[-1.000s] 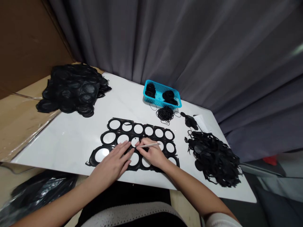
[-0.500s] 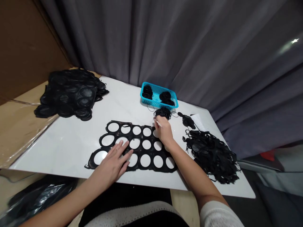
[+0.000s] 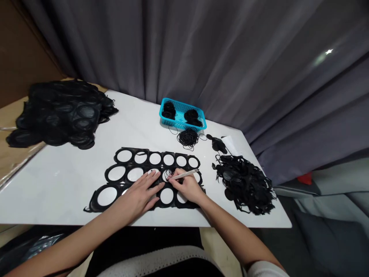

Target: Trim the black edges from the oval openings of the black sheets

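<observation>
A black rubber sheet (image 3: 165,184) with rows of round holes lies flat on the white table. My left hand (image 3: 142,192) rests on its middle part with fingers spread, pressing it down. In my right hand (image 3: 187,187) is a pair of slim, pale tweezers (image 3: 186,174), pinched between thumb and fingers. Their tip is at a hole in the middle row, where thin black rings (image 3: 169,173) show. Beyond the sheet sits a loose pile of thin black rubber rings (image 3: 188,137).
A blue basket (image 3: 182,103) with black bundles stands at the back. To the right lie a heap of black scraps (image 3: 248,184), some black discs (image 3: 218,144) and white paper (image 3: 230,145). A stack of black sheets (image 3: 63,113) is at the left. A grey curtain hangs behind.
My right hand has come back from the ring pile to a middle-row hole, with the tweezers in it. My left hand stays spread on the sheet. The whole view has shifted somewhat.
</observation>
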A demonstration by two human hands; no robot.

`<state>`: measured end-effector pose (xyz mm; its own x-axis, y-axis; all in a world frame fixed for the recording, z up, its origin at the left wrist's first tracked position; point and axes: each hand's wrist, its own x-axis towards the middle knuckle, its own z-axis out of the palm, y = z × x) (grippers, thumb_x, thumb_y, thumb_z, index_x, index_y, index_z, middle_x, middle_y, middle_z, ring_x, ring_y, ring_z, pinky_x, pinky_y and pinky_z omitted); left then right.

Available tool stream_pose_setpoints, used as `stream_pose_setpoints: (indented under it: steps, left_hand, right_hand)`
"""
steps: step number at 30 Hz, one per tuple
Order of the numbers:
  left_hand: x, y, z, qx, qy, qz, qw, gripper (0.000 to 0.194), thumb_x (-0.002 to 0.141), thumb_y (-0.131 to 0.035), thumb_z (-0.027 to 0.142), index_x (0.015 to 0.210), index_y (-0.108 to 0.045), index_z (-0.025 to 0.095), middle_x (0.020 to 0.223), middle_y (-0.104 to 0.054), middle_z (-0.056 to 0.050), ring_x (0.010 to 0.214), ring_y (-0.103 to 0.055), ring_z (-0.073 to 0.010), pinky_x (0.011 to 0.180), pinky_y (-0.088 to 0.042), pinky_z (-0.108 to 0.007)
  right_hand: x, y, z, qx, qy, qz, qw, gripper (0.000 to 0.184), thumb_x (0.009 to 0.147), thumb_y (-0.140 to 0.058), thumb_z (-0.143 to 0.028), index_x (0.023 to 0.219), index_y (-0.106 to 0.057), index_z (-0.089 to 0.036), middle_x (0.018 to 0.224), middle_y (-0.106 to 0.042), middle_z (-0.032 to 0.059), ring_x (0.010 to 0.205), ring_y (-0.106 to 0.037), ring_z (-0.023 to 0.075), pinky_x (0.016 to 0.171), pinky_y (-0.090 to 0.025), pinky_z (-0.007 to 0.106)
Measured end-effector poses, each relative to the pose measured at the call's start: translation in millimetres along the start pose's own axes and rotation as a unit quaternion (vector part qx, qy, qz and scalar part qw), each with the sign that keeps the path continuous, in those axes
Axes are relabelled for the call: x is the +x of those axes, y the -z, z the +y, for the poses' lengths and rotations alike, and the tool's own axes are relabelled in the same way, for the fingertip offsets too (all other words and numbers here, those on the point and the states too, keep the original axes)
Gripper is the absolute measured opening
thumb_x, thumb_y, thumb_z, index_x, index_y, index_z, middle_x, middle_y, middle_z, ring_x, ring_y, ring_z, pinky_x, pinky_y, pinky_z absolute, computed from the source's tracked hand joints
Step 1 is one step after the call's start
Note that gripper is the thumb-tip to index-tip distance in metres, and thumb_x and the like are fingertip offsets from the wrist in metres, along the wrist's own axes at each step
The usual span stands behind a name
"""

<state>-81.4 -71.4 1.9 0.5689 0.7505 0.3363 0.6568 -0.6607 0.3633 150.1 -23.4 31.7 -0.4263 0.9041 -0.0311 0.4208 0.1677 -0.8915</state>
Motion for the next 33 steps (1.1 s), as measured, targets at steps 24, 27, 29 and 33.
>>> stream_pose_setpoints:
  steps: [24, 27, 29, 33]
  left_hand:
    - [-4, 0.9, 0, 0.084, -0.020, -0.013, 0.996, 0.043, 0.098, -0.055, 0.031, 0.141, -0.056, 0.023, 0.156, -0.046, -0.015, 0.146, -0.041, -0.0339, 0.115, -0.042, -0.052]
    - [-4, 1.2, 0, 0.087, -0.021, -0.010, 0.996, 0.044, 0.098, -0.055, 0.030, 0.142, -0.055, 0.024, 0.157, -0.043, -0.015, 0.145, -0.042, -0.0331, 0.116, -0.041, -0.052]
    - [-3, 1.9, 0, 0.085, -0.020, -0.008, 0.996, 0.044, 0.098, -0.055, 0.029, 0.142, -0.055, 0.024, 0.159, -0.041, -0.014, 0.146, -0.041, -0.0330, 0.116, -0.041, -0.051]
    - [-3, 3.5, -1, 0.078, -0.021, -0.006, 0.997, 0.041, 0.098, -0.054, 0.030, 0.138, -0.058, 0.026, 0.160, -0.040, -0.012, 0.147, -0.039, -0.0350, 0.116, -0.040, -0.052]
  right_hand:
    - [-9, -8, 6, -0.134, 0.173, 0.023, 0.976, 0.018, 0.098, -0.055, -0.019, 0.080, -0.055, -0.022, 0.085, -0.066, 0.0041, 0.086, -0.057, 0.0198, 0.079, -0.046, 0.033]
    - [-17, -14, 7, -0.247, 0.236, -0.001, 0.940, 0.015, 0.100, -0.049, -0.018, 0.089, -0.058, -0.021, 0.094, -0.066, 0.0088, 0.092, -0.055, 0.0231, 0.081, -0.045, 0.036]
    - [-15, -13, 9, -0.320, 0.260, -0.013, 0.911, 0.010, 0.098, -0.050, -0.017, 0.095, -0.059, -0.020, 0.105, -0.067, 0.0119, 0.098, -0.054, 0.0255, 0.084, -0.042, 0.039]
    - [14, 20, 17, -0.346, 0.223, 0.093, 0.907, 0.013, 0.095, -0.047, -0.013, 0.093, -0.059, -0.019, 0.098, -0.067, 0.0115, 0.092, -0.054, 0.0256, 0.081, -0.039, 0.038]
